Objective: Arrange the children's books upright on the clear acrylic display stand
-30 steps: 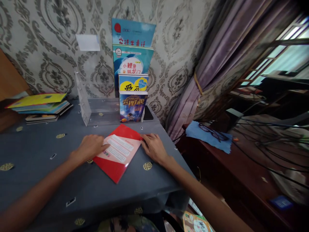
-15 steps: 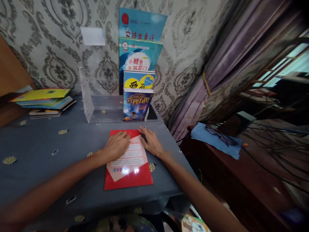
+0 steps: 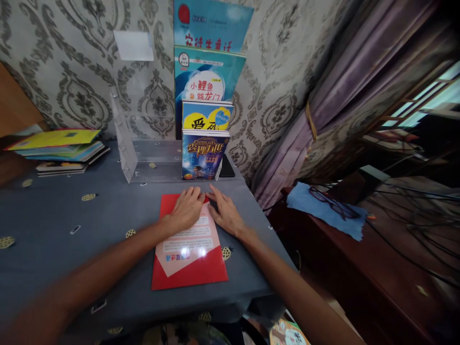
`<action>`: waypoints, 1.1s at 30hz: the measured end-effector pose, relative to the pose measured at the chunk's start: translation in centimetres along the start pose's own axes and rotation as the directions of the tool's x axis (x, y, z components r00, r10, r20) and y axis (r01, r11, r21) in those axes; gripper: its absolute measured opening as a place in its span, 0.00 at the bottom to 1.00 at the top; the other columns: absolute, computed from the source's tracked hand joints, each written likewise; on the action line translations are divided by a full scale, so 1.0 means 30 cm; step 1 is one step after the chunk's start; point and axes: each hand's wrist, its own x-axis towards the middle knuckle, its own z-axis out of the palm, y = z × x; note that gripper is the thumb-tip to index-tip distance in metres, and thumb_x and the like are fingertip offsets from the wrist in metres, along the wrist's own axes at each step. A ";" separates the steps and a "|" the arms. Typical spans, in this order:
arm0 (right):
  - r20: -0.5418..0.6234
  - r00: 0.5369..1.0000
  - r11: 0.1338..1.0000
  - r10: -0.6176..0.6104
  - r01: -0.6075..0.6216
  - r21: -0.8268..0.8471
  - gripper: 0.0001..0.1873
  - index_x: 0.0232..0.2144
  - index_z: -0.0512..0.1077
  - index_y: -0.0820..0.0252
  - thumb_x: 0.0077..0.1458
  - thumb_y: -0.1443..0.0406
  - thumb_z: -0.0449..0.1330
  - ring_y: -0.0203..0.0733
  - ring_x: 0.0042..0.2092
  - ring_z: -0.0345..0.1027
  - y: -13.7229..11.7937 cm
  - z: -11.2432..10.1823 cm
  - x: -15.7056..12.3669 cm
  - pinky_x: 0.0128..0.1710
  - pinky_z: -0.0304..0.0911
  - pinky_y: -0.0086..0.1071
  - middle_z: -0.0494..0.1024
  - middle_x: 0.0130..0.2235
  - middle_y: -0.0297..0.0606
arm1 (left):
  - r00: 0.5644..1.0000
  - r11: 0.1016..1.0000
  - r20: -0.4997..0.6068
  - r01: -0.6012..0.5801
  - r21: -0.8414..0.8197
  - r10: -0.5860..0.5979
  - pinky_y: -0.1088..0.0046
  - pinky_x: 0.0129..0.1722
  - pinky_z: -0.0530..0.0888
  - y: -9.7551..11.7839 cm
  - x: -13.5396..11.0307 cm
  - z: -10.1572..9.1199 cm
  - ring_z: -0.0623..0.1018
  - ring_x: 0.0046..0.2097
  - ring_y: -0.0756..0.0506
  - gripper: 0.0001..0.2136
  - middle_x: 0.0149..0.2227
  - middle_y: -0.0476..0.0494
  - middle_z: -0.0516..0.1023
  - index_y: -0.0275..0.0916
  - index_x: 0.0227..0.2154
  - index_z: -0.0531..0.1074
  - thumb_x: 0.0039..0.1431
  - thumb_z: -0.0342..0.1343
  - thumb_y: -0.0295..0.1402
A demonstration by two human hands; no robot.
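Observation:
A red book (image 3: 190, 275) with a pale printed panel lies flat on the cloth-covered table, its text upside down to me. My left hand (image 3: 187, 208) rests on the upper right part of the book, fingers slightly bent near its top edge; the fingertips are partly hidden. Beside it, my right hand (image 3: 225, 213) touches the book's upper right edge, fingers stretched out and thumb apart. The two hands nearly meet at that corner. Behind them, a clear stepped rack (image 3: 124, 139) holds several upright books, a dark blue one (image 3: 203, 155) in front.
A stack of books (image 3: 68, 148) sits at the table's left back. Behind the front book lies a dark flat object (image 3: 227, 166). To the right, a reddish-brown desk (image 3: 323, 249) carries a blue cloth (image 3: 325, 208), glasses and tangled cables. A purple curtain (image 3: 287, 158) hangs beside it.
My left hand has slid right across the book toward its upper right corner. My right hand stays at the right edge. The view has shifted slightly.

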 end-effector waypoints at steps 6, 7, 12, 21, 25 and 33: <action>0.024 0.999 0.998 0.029 -0.027 -0.061 0.33 0.68 0.50 0.63 0.63 0.66 0.50 0.53 0.61 0.63 -0.010 -0.005 0.003 0.58 0.59 0.52 0.75 0.57 0.48 | 1.000 0.999 0.008 0.013 0.041 -0.013 0.61 0.46 0.65 -0.039 -0.024 -0.013 0.68 0.48 0.38 0.15 0.45 0.35 0.70 0.32 0.46 0.71 0.68 0.39 0.24; 0.030 0.999 0.997 0.033 -0.031 -0.071 0.33 0.67 0.50 0.63 0.62 0.66 0.51 0.53 0.61 0.63 -0.010 -0.005 0.003 0.58 0.59 0.51 0.75 0.57 0.48 | 1.000 0.998 0.016 0.020 0.053 -0.021 0.61 0.45 0.65 -0.051 -0.034 -0.018 0.68 0.48 0.38 0.16 0.45 0.35 0.70 0.32 0.46 0.71 0.68 0.39 0.25; 0.046 0.998 0.995 0.041 -0.037 -0.091 0.31 0.66 0.52 0.64 0.63 0.66 0.50 0.53 0.61 0.62 -0.009 -0.005 0.004 0.59 0.58 0.51 0.75 0.58 0.48 | 0.994 0.991 0.035 0.095 0.092 -0.099 0.61 0.44 0.64 -0.121 -0.113 -0.036 0.69 0.48 0.38 0.16 0.45 0.35 0.72 0.32 0.48 0.72 0.68 0.39 0.26; 0.048 0.999 0.995 0.025 -0.021 -0.094 0.29 0.65 0.55 0.64 0.63 0.66 0.49 0.54 0.61 0.63 -0.010 -0.008 0.005 0.58 0.60 0.52 0.75 0.58 0.49 | 0.977 0.978 -0.049 0.206 -0.040 -0.208 0.59 0.46 0.67 -0.246 -0.253 -0.018 0.71 0.49 0.38 0.17 0.48 0.36 0.74 0.37 0.52 0.73 0.69 0.43 0.33; 0.047 0.999 0.996 0.017 -0.013 -0.084 0.29 0.65 0.56 0.62 0.63 0.65 0.49 0.55 0.61 0.63 -0.009 -0.006 0.005 0.58 0.59 0.54 0.74 0.59 0.48 | 0.971 0.963 -0.061 0.218 -0.158 -0.230 0.61 0.46 0.69 -0.281 -0.266 0.005 0.72 0.50 0.39 0.18 0.50 0.37 0.74 0.39 0.54 0.71 0.69 0.43 0.37; 0.050 0.999 0.998 0.019 -0.015 -0.068 0.26 0.63 0.61 0.61 0.63 0.65 0.49 0.56 0.59 0.64 -0.020 -0.009 0.008 0.57 0.60 0.55 0.75 0.58 0.48 | 0.978 0.953 -0.050 0.185 -0.239 -0.202 0.61 0.50 0.69 -0.312 -0.269 0.011 0.72 0.53 0.40 0.19 0.54 0.37 0.73 0.39 0.56 0.71 0.69 0.44 0.40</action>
